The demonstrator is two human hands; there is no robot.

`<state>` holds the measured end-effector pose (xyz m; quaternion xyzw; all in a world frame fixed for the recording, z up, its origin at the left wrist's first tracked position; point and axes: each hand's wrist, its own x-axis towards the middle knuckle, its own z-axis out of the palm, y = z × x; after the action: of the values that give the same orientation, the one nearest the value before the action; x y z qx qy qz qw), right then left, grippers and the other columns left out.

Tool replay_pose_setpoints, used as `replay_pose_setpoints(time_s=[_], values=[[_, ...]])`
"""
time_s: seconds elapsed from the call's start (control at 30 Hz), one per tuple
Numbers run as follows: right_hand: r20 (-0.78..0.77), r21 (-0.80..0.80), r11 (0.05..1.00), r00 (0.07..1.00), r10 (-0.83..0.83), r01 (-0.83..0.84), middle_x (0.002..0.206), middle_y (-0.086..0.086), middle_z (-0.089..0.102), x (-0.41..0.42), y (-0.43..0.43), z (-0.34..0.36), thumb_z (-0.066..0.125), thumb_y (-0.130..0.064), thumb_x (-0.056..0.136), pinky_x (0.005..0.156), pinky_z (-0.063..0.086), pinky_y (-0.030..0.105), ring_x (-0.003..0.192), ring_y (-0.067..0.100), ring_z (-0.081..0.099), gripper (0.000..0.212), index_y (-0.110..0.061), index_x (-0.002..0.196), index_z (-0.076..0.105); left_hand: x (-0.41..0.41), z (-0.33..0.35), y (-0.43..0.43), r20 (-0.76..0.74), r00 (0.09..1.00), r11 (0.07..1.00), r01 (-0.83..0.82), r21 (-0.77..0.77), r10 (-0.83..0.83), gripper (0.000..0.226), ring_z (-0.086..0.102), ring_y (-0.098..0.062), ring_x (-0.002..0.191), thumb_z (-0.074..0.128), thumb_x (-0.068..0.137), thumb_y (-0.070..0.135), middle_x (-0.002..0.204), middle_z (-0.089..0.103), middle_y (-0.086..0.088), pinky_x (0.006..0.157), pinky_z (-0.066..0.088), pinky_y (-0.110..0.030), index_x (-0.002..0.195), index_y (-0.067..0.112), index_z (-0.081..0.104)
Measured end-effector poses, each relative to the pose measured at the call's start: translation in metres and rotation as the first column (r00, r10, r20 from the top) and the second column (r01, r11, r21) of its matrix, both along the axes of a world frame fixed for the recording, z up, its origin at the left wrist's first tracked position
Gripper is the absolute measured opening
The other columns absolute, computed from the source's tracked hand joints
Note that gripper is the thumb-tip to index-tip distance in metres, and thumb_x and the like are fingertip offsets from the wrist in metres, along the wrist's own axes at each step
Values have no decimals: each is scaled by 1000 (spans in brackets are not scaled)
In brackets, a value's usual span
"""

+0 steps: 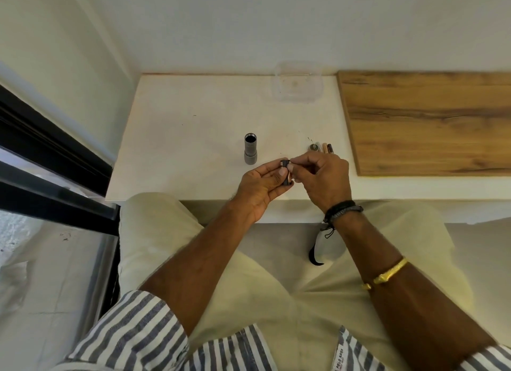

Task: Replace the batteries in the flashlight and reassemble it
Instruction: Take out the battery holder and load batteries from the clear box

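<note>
The grey flashlight body [250,149] stands upright on the white table [193,127], its open dark end facing up. Just right of it, my left hand [260,189] grips a small black battery holder [285,173] with a copper-coloured battery showing in it. My right hand [323,177] pinches the holder's upper end with thumb and fingertips; what it pinches is too small to tell. A few loose batteries [326,147] and a round tail cap [313,147] lie on the table just beyond my right hand.
A clear plastic container [297,83] sits at the back of the table near the wall. A wooden board [428,122] covers the surface to the right. A dark window frame [55,160] runs along the left. My lap lies below the table's front edge.
</note>
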<state>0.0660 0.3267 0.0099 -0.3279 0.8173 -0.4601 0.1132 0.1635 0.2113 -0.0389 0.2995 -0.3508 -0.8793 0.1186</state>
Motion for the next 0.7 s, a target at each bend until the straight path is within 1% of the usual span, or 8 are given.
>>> replay_pose_setpoints(time_s=[0.1, 0.2, 0.27, 0.4, 0.5, 0.57, 0.63, 0.7], values=[[-15, 24, 1000, 1000, -12, 12, 82, -1, 76, 3, 0, -4, 76, -13, 89, 75, 58, 17, 75, 12, 72, 11, -9, 98, 80, 1, -1, -1, 15, 1000, 1000, 3, -10, -2, 27, 72, -27, 100, 67, 88, 1, 109, 74, -15, 80, 60, -35, 114, 5, 69], [-21, 34, 999, 1000, 0, 1, 92, 4, 77, 2, 1, -6, 76, -10, 89, 80, 57, 18, 81, 15, 72, 15, -8, 104, 80, 1, -1, -2, 15, 1000, 1000, 9, -6, -9, 25, 72, -28, 99, 69, 85, 3, 105, 75, -15, 79, 60, -36, 110, 7, 72], [-15, 39, 999, 1000, 0, 1, 93, 3, 77, 2, 2, -6, 75, -8, 89, 79, 55, 14, 81, 12, 70, 16, -9, 105, 80, 0, 0, -2, 12, 1000, 1000, 8, 1, -8, 27, 73, -27, 98, 71, 81, 6, 104, 75, -14, 80, 60, -36, 108, 7, 73], [42, 49, 998, 998, -39, 37, 76, -11, 71, 3, 2, -8, 77, -10, 87, 68, 50, 2, 71, 0, 68, 9, -13, 96, 79, -1, -1, -5, 16, 999, 999, 39, 1, -39, 23, 72, -28, 101, 66, 88, 3, 108, 74, -15, 83, 60, -36, 110, 7, 72], [96, 30, 998, 994, -58, 56, 81, -8, 71, 5, 2, -9, 77, -12, 88, 64, 53, 7, 71, 4, 70, 23, -22, 106, 71, -1, 2, -8, 35, 995, 995, 94, -27, -93, 28, 69, -32, 109, 62, 93, 4, 118, 70, -19, 88, 58, -38, 120, 3, 66], [85, 26, 999, 996, -38, 35, 91, -4, 71, 6, 1, -10, 76, -10, 88, 69, 58, 15, 75, 10, 71, 33, -23, 118, 70, -1, 5, -7, 31, 993, 992, 116, -41, -115, 32, 65, -33, 115, 58, 97, 7, 125, 66, -20, 94, 56, -39, 128, 0, 60], [45, 57, 998, 999, -30, 27, 98, -2, 70, 6, -1, -12, 73, -9, 89, 77, 61, 26, 80, 14, 71, 29, -22, 115, 73, -2, 6, -6, 31, 992, 990, 126, -67, -124, 33, 64, -32, 118, 52, 100, 8, 128, 65, -19, 98, 53, -41, 131, -1, 57], [40, 67, 997, 998, -41, 38, 99, -4, 69, 6, -4, -13, 73, -12, 89, 73, 60, 22, 78, 10, 70, 24, -24, 109, 73, -1, 7, -6, 43, 991, 985, 130, -109, -126, 33, 63, -32, 119, 49, 101, 4, 129, 65, -18, 102, 51, -42, 133, 0, 57]])
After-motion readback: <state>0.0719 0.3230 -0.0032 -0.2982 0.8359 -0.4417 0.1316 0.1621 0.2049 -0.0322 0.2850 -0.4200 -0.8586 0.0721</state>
